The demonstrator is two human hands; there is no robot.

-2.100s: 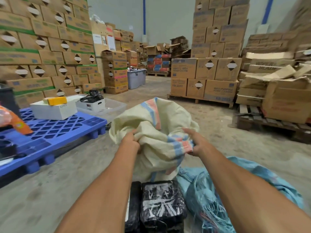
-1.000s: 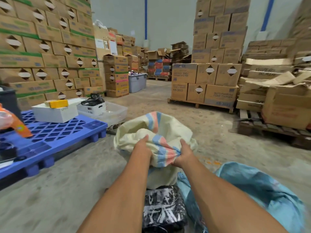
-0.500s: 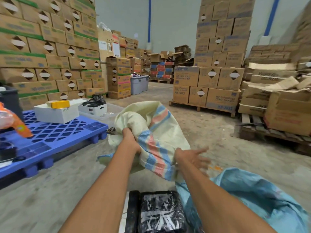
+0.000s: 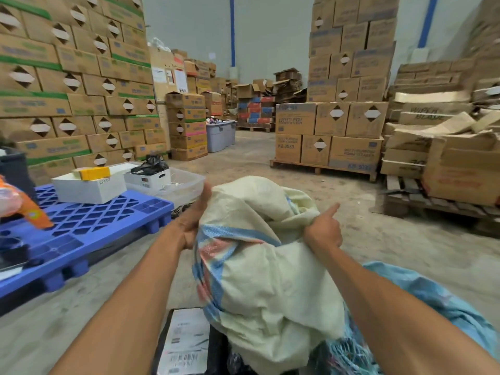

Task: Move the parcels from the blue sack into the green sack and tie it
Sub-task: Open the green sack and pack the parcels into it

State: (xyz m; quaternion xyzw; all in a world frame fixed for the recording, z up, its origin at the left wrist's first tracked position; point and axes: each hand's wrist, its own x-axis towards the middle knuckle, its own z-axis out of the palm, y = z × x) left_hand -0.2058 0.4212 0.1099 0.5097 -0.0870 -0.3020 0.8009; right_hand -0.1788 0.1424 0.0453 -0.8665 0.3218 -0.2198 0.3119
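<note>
Sack [image 4: 270,280]: pale woven plastic, crumpled and puffy, blue-and-pink stripes.
Hands: your left hand [image 4: 192,224] and right hand [image 4: 323,233] each clutch its bunched edge.
Blue sack [image 4: 433,299]: frayed, limp.

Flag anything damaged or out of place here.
Two things stand out. The blue sack has a frayed mouth, with loose threads hanging at the bottom right beside the pale striped sack. The cartons stacked on the far right are crushed, with torn, bent flaps.
</note>
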